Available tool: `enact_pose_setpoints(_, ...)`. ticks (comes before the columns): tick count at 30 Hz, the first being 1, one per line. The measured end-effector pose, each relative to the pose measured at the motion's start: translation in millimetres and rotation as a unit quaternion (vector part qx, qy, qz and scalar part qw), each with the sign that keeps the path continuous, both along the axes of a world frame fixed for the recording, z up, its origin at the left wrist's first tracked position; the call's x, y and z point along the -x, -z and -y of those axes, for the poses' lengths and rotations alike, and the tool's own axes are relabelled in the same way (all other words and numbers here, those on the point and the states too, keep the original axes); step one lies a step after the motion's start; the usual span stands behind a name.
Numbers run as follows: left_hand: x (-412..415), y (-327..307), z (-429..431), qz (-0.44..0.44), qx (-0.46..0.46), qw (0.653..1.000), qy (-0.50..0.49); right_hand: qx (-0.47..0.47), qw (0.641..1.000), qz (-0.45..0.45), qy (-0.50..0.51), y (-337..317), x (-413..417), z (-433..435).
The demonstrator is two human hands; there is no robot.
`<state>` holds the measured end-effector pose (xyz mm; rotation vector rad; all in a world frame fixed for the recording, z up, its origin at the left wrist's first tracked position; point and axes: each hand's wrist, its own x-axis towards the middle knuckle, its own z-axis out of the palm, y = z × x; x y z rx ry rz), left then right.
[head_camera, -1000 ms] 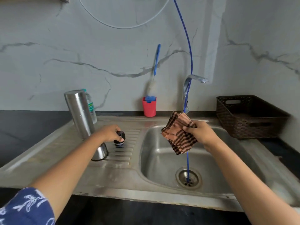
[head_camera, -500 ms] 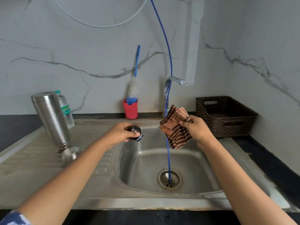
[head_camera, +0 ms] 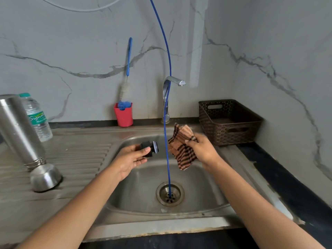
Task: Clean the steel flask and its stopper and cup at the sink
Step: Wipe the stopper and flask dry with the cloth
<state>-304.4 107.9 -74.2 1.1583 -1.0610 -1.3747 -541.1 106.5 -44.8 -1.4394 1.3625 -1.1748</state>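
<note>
Fingertips [head_camera: 147, 149] of the left hand [head_camera: 129, 160] pinch the black stopper [head_camera: 149, 145], thumb on its near side and the other fingers curled beneath, holding it over the left half of the sink [head_camera: 161, 229] basin with its ringed end turned toward the right. Fingers of the right hand [head_camera: 201, 150] are bunched round a folded striped cloth [head_camera: 181, 153], which hangs limp just across a thin blue hose [head_camera: 168, 123] from the stopper. The stopper looks small, light and rigid. Its grooves and seal probably turn slick when wet, so a grip on the wider black body seems safer than one on the ring. The cloth is soft and should press into those grooves. Out on the ribbed drainboard near the sink's left edge stands the steel flask [head_camera: 18, 130], and the cup [head_camera: 45, 177] lies mouth down at its foot. Both look smooth, hard and likely slippery, best taken round the middle. A plastic bottle [head_camera: 36, 119] stands behind the flask, and a brown basket [head_camera: 228, 123] sits at the back right corner.
</note>
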Motion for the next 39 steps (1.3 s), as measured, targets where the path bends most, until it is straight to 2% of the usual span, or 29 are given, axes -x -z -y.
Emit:
enact_pose_setpoints(3,0,1,-1,-0.009,0.008,1.000,0.004,0.077,0.990,-0.114,-0.011,5,-14,-8)
enact_pose_setpoints(5,2,2,-2,-0.009,0.009,1.000,0.017,0.176,0.959,-0.219,-0.029,10,-26,-15)
enact_pose_setpoints(9,3,-2,-3,-0.036,-0.001,0.999,0.004,0.305,0.860,-0.398,-0.092,22,-42,-16)
enact_pose_setpoints(11,0,-2,-3,-0.049,-0.015,0.999,-0.006,0.381,0.797,-0.463,-0.076,29,-41,-16)
enact_pose_setpoints(13,-2,-2,-4,-0.048,-0.019,0.999,0.002,0.424,0.759,-0.493,-0.041,32,-43,-20)
enact_pose_setpoints(15,0,-4,-5,-0.040,-0.008,0.999,0.008,0.406,0.767,-0.496,-0.024,32,-49,-18)
enact_pose_setpoints(19,-3,-5,-8,0.008,0.019,1.000,0.013,0.297,0.834,-0.459,-0.075,21,-57,-11)
enact_pose_setpoints(20,-2,-5,-9,0.021,0.023,0.999,0.015,0.283,0.838,-0.459,-0.086,20,-55,-10)
enact_pose_setpoints(22,0,-4,-9,0.028,0.027,0.999,0.009,0.293,0.823,-0.478,-0.095,22,-49,-13)
enact_pose_setpoints(26,4,-2,-8,-0.004,0.012,1.000,-0.011,0.389,0.757,-0.520,-0.074,32,-43,-18)
enact_pose_setpoints(27,4,-1,-7,-0.011,0.009,1.000,-0.010,0.384,0.762,-0.516,-0.075,34,-46,-17)
enact_pose_setpoints(28,4,-1,-8,-0.013,0.010,1.000,-0.008,0.373,0.775,-0.504,-0.078,31,-50,-16)
enact_pose_setpoints(32,1,-1,-10,0.013,0.025,1.000,0.003,0.267,0.870,-0.398,-0.117,14,-53,-8)
enact_pose_setpoints(33,0,-1,-11,0.021,0.027,0.999,0.006,0.246,0.882,-0.380,-0.130,12,-51,-7)
enact_pose_setpoints(34,1,-1,-11,0.023,0.026,0.999,0.006,0.241,0.883,-0.376,-0.146,14,-48,-8)
enact_pose_setpoints(35,1,0,-11,0.019,0.024,1.000,0.004,0.261,0.868,-0.395,-0.154,18,-45,-10)
enact_pose_setpoints(38,3,2,-10,-0.009,0.011,1.000,-0.006,0.333,0.796,-0.489,-0.131,36,-42,-15)
enact_pose_setpoints(39,3,2,-10,-0.015,0.008,1.000,-0.007,0.333,0.789,-0.501,-0.123,39,-44,-15)
